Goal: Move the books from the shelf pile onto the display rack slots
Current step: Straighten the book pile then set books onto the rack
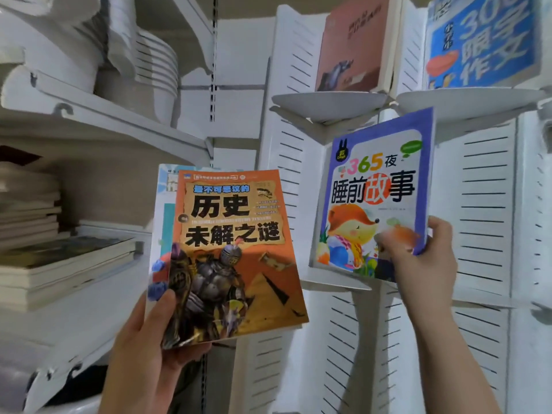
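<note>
Two books already stand on the display rack point(484, 204) above the right hand point(424, 258): a pink book point(349, 46) and a blue book point(481, 40), each upright on its own white ledge.

We note the right hand pinching the lower right corner of a purple book point(373, 198), thumb on the cover. The book's bottom edge is at the ledge point(334, 283) just left of the hand; we cannot tell whether it is seated.

The left hand point(149, 339) grips an orange book point(233, 255) with a white book point(162, 204) behind it, both upright and not yet placed.

Left of that hand, the shelf pile point(59, 264) holds several flat books. We judge the task under halfway.

The rack panels are white and slatted. White bracketed shelving stands left of the left hand.
</note>
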